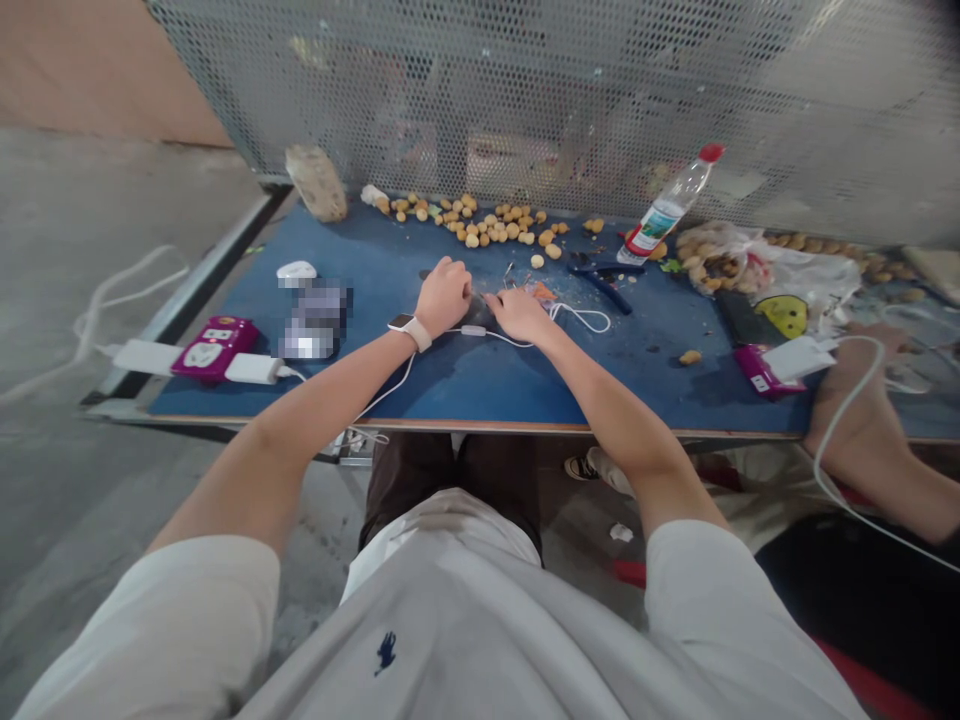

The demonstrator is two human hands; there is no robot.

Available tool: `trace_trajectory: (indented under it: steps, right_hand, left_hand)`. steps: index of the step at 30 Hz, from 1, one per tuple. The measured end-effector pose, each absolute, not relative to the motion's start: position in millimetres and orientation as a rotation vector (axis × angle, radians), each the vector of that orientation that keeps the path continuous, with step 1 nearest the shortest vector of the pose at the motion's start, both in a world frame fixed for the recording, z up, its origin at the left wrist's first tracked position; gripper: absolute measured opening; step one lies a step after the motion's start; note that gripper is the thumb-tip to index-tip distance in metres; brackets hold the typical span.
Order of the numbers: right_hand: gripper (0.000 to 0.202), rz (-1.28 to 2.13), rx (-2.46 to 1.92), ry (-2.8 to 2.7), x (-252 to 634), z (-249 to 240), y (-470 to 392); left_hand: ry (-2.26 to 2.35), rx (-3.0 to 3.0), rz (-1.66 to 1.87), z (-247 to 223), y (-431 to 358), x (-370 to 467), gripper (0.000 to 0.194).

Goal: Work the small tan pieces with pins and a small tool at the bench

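My left hand [444, 298], with a white-strapped watch [412, 330] at the wrist, is closed near the middle of the blue table; its curled fingers hide what they hold. Close to its right, my right hand [519, 314] is closed too, fingertips pointing toward the left. A small dark grey item [478, 309] shows between the hands, its kind unclear. Just in front of them runs a white cable [510, 341] with a small inline block [473, 330]. Beyond my right hand lie an orange scrap [541, 292], a white cord loop [592, 318] and blue-handled pliers [611, 287].
Longans [495, 226] lie along the perforated metal screen [450, 90]. A bottle [667, 212] leans at the right, near a plastic bag [810, 275]. Left are a purple power strip [217, 350], a blurred-out device [315, 318] and a white mouse-shaped item [297, 273]. Another person's arm [862, 420] rests far right.
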State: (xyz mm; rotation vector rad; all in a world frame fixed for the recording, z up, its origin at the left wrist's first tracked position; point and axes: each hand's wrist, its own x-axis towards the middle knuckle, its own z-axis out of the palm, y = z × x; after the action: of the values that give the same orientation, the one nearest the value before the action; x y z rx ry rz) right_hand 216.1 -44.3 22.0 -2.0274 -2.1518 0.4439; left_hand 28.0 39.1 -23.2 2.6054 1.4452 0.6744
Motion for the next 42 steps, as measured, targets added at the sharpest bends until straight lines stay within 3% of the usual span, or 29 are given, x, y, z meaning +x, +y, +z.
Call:
trace_trajectory:
  steps: [15, 22, 30, 34, 38, 42]
  right_hand:
    - [0.057, 0.431, -2.014, -2.078, 230.2, 16.2, -36.3]
    - [0.043, 0.413, -1.995, -1.952, 251.2, 8.1, -26.8]
    - [0.029, 0.190, -2.100, -1.871, 282.6, -1.3, -18.0]
    - [0.031, 0.143, -1.819, -1.984, 294.2, 0.6, -17.9]
    - [0.036, 0.572, -1.311, -2.368, 282.1, 7.0, -26.4]
    - [0.017, 0.712, -1.110, -2.482, 261.9, 4.0, -33.2]
  left_hand:
    - [1.351, 2.519, 0.834, -32.0, 47.8, 17.1, 0.022]
    - [1.129, 2.261, 1.070, -36.3, 58.5, 2.6, 0.034]
    - [1.012, 2.209, 1.099, -44.2, 67.0, -0.2, 0.025]
    - [1.048, 2.207, 1.099, -41.4, 65.7, -1.4, 0.024]
    - [1.126, 2.215, 1.093, -38.4, 65.3, -2.2, 0.024]
    - [1.140, 2.205, 1.088, -38.4, 66.2, -2.2, 0.024]
